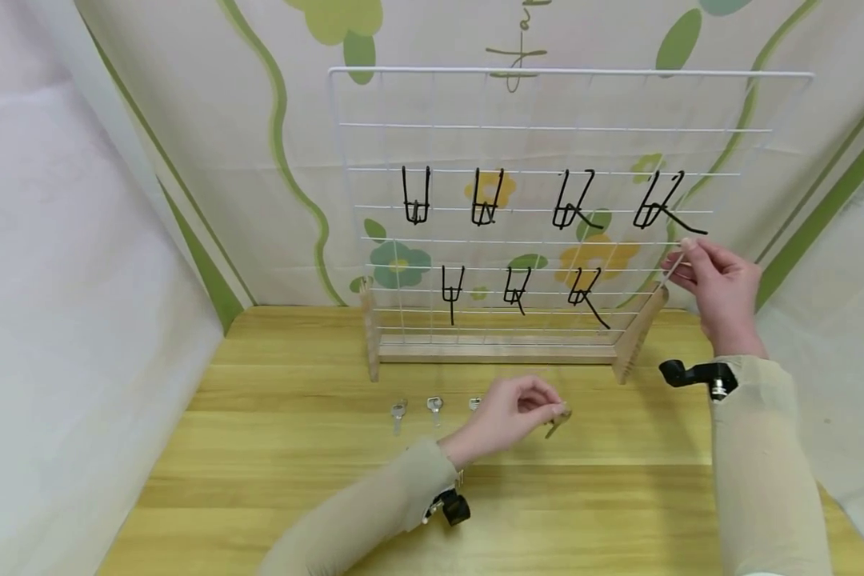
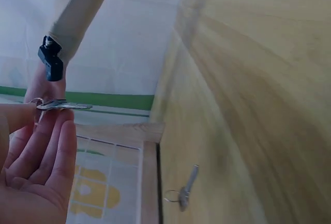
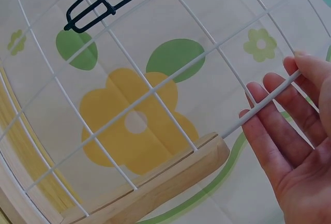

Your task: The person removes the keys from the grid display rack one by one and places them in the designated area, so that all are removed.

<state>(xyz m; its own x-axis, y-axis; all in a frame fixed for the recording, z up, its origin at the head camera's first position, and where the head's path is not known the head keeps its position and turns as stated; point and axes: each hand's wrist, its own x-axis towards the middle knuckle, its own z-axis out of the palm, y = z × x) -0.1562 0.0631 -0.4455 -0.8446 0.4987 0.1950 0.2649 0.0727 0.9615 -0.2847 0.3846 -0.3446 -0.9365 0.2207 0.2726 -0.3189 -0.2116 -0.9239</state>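
Low over the wooden table, my left hand (image 1: 507,416) pinches a small metal key (image 1: 558,424) between thumb and fingers. The left wrist view shows this key (image 2: 63,105) with its thin ring at the fingertips. My right hand (image 1: 727,292) grips the right edge wire of a white wire grid rack (image 1: 569,72), above the wooden foot. In the right wrist view, the thumb is on one side of that edge rod (image 3: 274,92) and the fingers curl behind it. Several black wire hooks (image 1: 418,210) hang on the grid in two rows.
Keys lie on the table in front of the rack: one at left (image 1: 398,410), another beside it (image 1: 434,404), and a third (image 1: 474,403) partly behind my left hand. A wooden base bar (image 1: 497,354) joins the rack's feet. Behind hangs a flowered cloth (image 1: 187,216).
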